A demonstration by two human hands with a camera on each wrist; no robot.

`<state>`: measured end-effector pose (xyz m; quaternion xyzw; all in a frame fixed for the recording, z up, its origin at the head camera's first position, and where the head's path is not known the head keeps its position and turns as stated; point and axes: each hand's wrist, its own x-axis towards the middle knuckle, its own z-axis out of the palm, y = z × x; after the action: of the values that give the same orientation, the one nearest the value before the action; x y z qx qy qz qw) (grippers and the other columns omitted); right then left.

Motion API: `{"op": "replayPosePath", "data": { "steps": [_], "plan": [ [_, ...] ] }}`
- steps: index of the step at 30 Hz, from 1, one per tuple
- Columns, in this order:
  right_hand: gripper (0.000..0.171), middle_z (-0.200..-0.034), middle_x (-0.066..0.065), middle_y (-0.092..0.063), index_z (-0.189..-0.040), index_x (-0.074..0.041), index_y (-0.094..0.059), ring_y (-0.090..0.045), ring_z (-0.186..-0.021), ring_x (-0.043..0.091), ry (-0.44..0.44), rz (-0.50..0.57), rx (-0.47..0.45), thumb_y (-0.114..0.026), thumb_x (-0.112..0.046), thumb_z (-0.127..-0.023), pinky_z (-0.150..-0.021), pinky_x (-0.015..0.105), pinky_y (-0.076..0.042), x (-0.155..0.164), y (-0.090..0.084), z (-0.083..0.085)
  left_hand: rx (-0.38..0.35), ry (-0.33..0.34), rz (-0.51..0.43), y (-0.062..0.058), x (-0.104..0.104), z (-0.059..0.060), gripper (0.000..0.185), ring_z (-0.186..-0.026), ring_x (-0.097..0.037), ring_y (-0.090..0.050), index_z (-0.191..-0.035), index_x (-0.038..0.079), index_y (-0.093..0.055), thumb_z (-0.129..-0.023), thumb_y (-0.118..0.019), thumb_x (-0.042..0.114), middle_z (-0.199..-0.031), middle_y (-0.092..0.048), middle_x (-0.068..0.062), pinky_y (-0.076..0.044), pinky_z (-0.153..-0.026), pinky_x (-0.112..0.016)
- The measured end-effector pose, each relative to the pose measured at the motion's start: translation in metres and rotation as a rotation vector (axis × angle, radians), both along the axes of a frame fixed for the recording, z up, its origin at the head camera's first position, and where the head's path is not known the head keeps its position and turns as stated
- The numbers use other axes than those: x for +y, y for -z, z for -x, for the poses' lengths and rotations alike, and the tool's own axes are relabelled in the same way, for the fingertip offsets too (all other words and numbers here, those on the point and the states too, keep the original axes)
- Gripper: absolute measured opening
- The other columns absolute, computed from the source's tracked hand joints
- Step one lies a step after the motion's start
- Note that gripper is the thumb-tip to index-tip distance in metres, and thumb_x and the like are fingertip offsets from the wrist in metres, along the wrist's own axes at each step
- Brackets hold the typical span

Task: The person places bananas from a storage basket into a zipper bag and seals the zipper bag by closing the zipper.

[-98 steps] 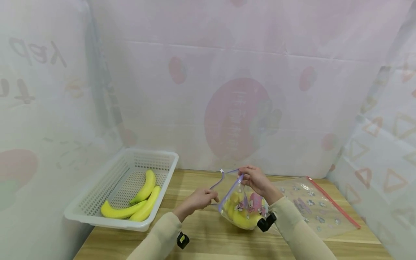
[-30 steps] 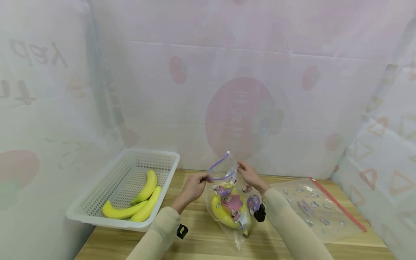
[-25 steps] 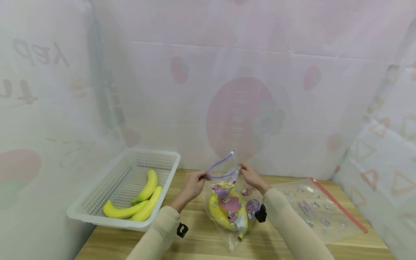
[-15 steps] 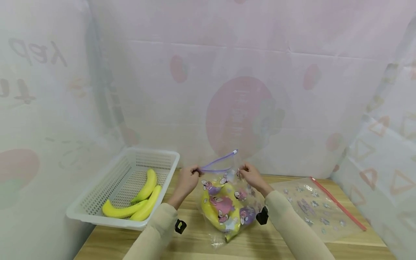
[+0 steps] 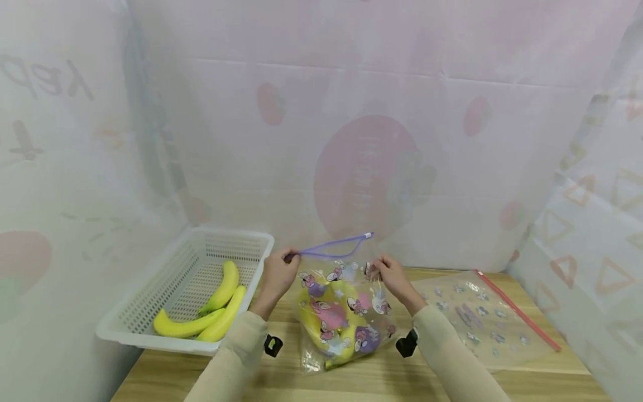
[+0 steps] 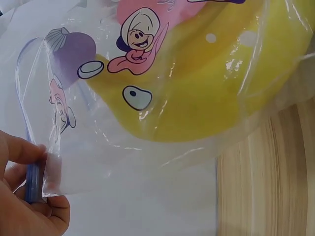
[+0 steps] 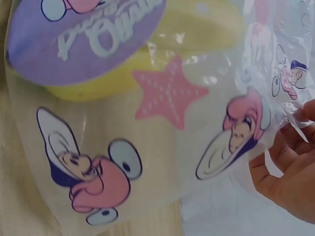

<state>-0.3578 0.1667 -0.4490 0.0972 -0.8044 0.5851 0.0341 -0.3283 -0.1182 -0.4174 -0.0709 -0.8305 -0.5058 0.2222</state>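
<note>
A clear zip bag (image 5: 358, 290) printed with cartoon figures hangs between my hands, its lower end by the tabletop. Yellow bananas (image 5: 311, 321) show through the plastic; how many is hidden by the print. My left hand (image 5: 278, 277) pinches the left end of the bag's purple zip (image 5: 326, 245), seen closely in the left wrist view, where thumb and fingers (image 6: 22, 150) grip the strip. A white slider (image 5: 368, 235) sits at the zip's right end, and the mouth gapes between. My right hand (image 5: 397, 281) pinches the bag's right side below the slider.
A white perforated basket (image 5: 143, 338) with three bananas (image 5: 223, 321) stands to the left. On the right, another clear zip bag (image 5: 487, 318) with a red zip lies flat on the wooden table (image 5: 402, 385). Printed fabric walls (image 5: 281, 184) enclose the back and sides.
Earlier the bag lay slanted to the right; it has swung left and spread flatter. My left hand moved left and up with the zip's end, stretching the mouth. The right hand kept hold lower down.
</note>
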Motion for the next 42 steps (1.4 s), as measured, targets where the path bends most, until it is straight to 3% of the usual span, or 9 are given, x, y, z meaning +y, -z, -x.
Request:
{"op": "replayPosePath", "data": {
  "steps": [5, 10, 18, 21, 23, 29, 35, 42],
  "plan": [
    [0.021, -0.083, 0.01, -0.054, -0.096, 0.001, -0.057, -0.049, -0.069, 0.021, 0.023, 0.027, -0.015, -0.044, -0.014, -0.101, -0.066, 0.04, -0.045, 0.002, -0.001, -0.006, 0.028, -0.009, -0.009, 0.0, -0.005, 0.003, 0.012, -0.08, -0.024, -0.065, -0.097, 0.001, -0.069, -0.088, -0.06, 0.004, -0.09, -0.069, -0.012, -0.054, -0.071, -0.034],
    [0.02, -0.088, 0.01, -0.059, -0.105, -0.003, -0.059, -0.056, -0.075, 0.021, 0.012, -0.006, -0.022, -0.045, -0.016, -0.101, -0.069, 0.037, -0.048, 0.002, -0.003, -0.008, 0.021, 0.005, -0.027, -0.001, -0.005, 0.005, 0.023, -0.084, -0.026, -0.065, -0.112, -0.001, -0.065, -0.09, -0.062, 0.005, -0.096, -0.068, -0.016, -0.054, -0.073, -0.035],
    [0.042, -0.074, 0.006, -0.059, -0.093, -0.007, -0.063, -0.051, -0.063, 0.018, 0.019, -0.082, 0.003, -0.05, -0.046, -0.096, -0.058, 0.031, -0.044, 0.004, -0.005, -0.006, 0.002, 0.034, 0.032, -0.006, -0.004, 0.005, 0.016, -0.081, -0.023, -0.065, -0.103, 0.002, -0.068, -0.091, -0.059, 0.007, -0.093, -0.069, -0.012, -0.055, -0.07, -0.032],
    [0.043, -0.079, 0.005, -0.064, -0.095, -0.006, -0.069, -0.058, -0.069, 0.016, 0.018, -0.111, 0.02, -0.05, -0.045, -0.096, -0.064, 0.033, -0.048, 0.005, -0.003, -0.004, 0.013, -0.003, 0.053, -0.007, -0.006, 0.007, 0.015, -0.084, -0.025, -0.067, -0.098, 0.002, -0.069, -0.088, -0.059, 0.005, -0.093, -0.07, -0.013, -0.055, -0.073, -0.034],
    [0.044, -0.089, 0.007, -0.067, -0.097, -0.005, -0.071, -0.062, -0.08, 0.019, 0.022, -0.122, 0.029, -0.05, -0.044, -0.096, -0.074, 0.039, -0.051, 0.006, -0.002, -0.004, 0.01, -0.027, 0.071, -0.006, -0.008, 0.009, 0.014, -0.085, -0.025, -0.067, -0.096, 0.003, -0.069, -0.087, -0.059, 0.005, -0.093, -0.07, -0.012, -0.055, -0.075, -0.034],
    [0.042, -0.109, 0.014, -0.065, -0.106, -0.002, -0.07, -0.062, -0.096, 0.027, 0.047, -0.092, 0.053, -0.052, -0.039, -0.096, -0.089, 0.048, -0.047, 0.009, 0.001, -0.006, 0.003, -0.046, 0.124, -0.003, -0.016, 0.01, 0.012, -0.079, -0.023, -0.064, -0.092, 0.003, -0.068, -0.085, -0.059, 0.003, -0.088, -0.069, -0.011, -0.053, -0.071, -0.035],
    [0.043, -0.095, 0.01, -0.066, -0.107, 0.001, -0.069, -0.061, -0.083, 0.022, 0.047, -0.035, 0.07, -0.054, -0.038, -0.096, -0.081, 0.044, -0.051, 0.009, 0.003, -0.009, 0.015, -0.049, 0.193, -0.001, -0.018, 0.01, 0.011, -0.073, -0.021, -0.061, -0.091, 0.005, -0.067, -0.086, -0.058, 0.003, -0.085, -0.068, -0.009, -0.051, -0.066, -0.033],
    [0.039, -0.077, 0.01, -0.063, -0.105, 0.001, -0.07, -0.06, -0.07, 0.018, 0.014, -0.038, 0.087, -0.055, -0.034, -0.096, -0.069, 0.032, -0.055, 0.01, 0.007, -0.008, 0.064, -0.063, 0.228, -0.005, -0.023, 0.01, 0.009, -0.078, -0.024, -0.061, -0.091, 0.004, -0.065, -0.087, -0.059, 0.0, -0.088, -0.065, -0.01, -0.051, -0.07, -0.037]
  ]
}}
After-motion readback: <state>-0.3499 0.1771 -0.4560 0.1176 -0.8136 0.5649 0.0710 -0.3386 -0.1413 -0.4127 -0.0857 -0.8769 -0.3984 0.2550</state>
